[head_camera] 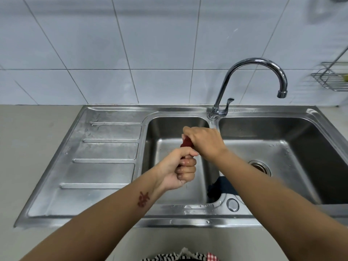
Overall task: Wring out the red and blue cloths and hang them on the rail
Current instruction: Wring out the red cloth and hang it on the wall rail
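Observation:
The red cloth (pixel 186 143) is twisted into a tight roll above the small left basin (pixel 162 132) of the steel sink. My left hand (pixel 180 168) grips its near end in a wet fist. My right hand (pixel 204 141) is closed around its far end, knuckles up. Only a short red stretch shows between the two fists. The blue cloth (pixel 224 186) lies dark and bunched in the near right corner of the same basin, partly hidden under my right forearm. No rail is clearly in view.
A curved chrome tap (pixel 263 63) rises behind the divider, its spout over the large right basin (pixel 301 147). A ribbed steel drainboard (pixel 105 157) lies to the left. A wire rack (pixel 331 80) hangs on the tiled wall at the right edge.

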Motion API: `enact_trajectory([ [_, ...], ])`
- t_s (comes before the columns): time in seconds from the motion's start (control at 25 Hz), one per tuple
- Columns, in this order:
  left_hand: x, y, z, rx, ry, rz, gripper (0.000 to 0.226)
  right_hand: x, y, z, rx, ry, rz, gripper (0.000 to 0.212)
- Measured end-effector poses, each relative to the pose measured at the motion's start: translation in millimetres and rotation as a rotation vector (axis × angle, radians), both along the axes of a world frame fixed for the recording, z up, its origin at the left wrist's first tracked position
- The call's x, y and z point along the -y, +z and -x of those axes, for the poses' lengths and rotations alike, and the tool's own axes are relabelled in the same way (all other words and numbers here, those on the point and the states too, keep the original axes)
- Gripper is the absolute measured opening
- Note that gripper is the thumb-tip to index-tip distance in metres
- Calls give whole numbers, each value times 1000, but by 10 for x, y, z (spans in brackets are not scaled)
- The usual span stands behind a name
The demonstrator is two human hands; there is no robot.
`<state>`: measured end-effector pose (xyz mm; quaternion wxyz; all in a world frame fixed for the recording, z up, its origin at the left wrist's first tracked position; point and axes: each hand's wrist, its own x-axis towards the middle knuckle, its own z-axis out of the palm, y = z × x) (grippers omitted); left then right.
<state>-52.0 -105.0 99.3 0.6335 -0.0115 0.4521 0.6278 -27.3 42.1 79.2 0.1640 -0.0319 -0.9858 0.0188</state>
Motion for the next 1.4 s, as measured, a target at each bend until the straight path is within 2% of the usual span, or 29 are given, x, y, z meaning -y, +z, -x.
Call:
enact_trajectory([
  [0.08, -6, 27, -44, 78, -5, -110, 33, 19, 23, -33, -97, 17, 42, 34],
  [0.16, -34, 45, -51, 137, -30, -202, 33, 41, 47, -32, -210, 7, 66, 31],
  [0.24, -48, 38, -4, 91, -67, -208, 34, 17, 40, -19, -256, -36, 72, 25],
  [0.28, -51, 28, 52, 2, -97, -160, 34, -1, 24, -20, -208, -62, 81, 26],
  [0.32, -52, 28, 134, -147, -141, -79, 32, -30, 12, -18, -107, -91, 100, 28],
  [0.36, -41, 31, 232, -376, -213, 28, 26, -54, 3, -18, 27, -132, 138, 28],
  [0.44, 3, 43, 446, -1021, -429, 285, 13, -73, -9, -19, 315, -232, 251, 26],
  [0.48, 19, 23, 552, -1345, -544, 407, 17, -58, -4, -19, 469, -254, 334, 32],
  [0.56, 44, 11, 709, -1791, -669, 563, 26, -2, 13, -22, 760, -210, 654, 47],
  [0.64, 53, 21, 795, -2092, -719, 582, 23, 21, 83, -55, 913, -189, 1127, 52],
  [0.68, 60, 29, 828, -2210, -741, 573, 22, 5, 125, -72, 952, -196, 1305, 55],
  [0.76, 69, 49, 876, -2335, -756, 528, 20, -48, 196, -101, 973, -174, 1475, 50],
  [0.84, 82, 71, 876, -2369, -727, 456, 18, -52, 230, -121, 928, -153, 1601, 40],
  [0.92, 73, 85, 845, -2423, -705, 374, 18, -1, 226, -141, 896, -152, 1824, 27],
  [1.0, 47, 132, 841, -2440, -675, 336, 18, 90, 203, -179, 925, -118, 1969, 14],
  [1.08, 13, 206, 881, -2428, -648, 333, 20, 149, 153, -186, 968, -55, 1987, 2],
  [1.16, -19, 273, 930, -2457, -650, 333, 20, 188, 137, -151, 1026, -32, 1968, 6],
  [1.2, -32, 302, 948, -2487, -666, 334, 20, 207, 135, -126, 1054, -35, 1881, 10],
  [1.28, -46, 348, 982, -2522, -724, 354, 19, 238, 118, -76, 1039, -77, 1604, 23],
  [1.4, -52, 341, 1017, -2505, -852, 456, 15, 254, 92, 6, 777, -205, 1046, 22],
])
